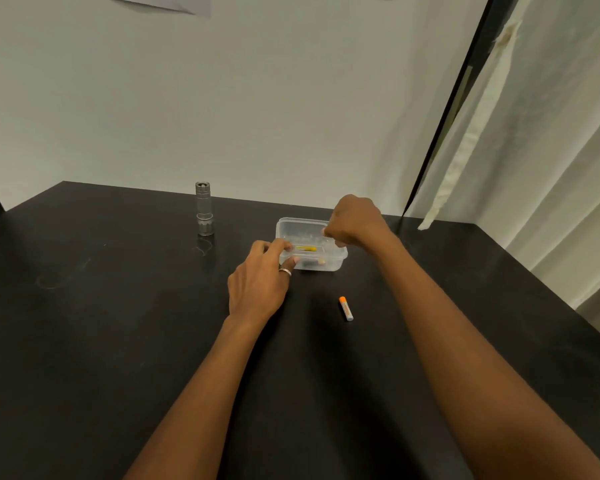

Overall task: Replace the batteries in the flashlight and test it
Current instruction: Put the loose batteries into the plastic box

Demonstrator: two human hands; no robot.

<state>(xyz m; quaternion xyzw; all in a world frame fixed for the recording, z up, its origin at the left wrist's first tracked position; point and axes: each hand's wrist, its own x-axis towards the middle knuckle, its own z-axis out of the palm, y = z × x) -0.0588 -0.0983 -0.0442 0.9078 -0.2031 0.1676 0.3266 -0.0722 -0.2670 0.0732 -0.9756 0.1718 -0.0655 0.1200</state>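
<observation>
A silver flashlight (204, 209) stands upright on the black table, at the back left, apart from both hands. A small clear plastic box (305, 261) sits mid-table with a yellow battery (306, 248) inside. My left hand (260, 278), wearing a ring, grips the box's left wall with thumb and fingers. My right hand (355, 220) is curled over the box's far right corner, fingers pinched on its rim or lid edge; what they hold is unclear. An orange-capped white battery (346, 308) lies loose on the table in front of the box.
The black table (118, 323) meets a pale wall at the back. A dark frame and white curtain (534, 150) border the right side, where the table edge runs diagonally.
</observation>
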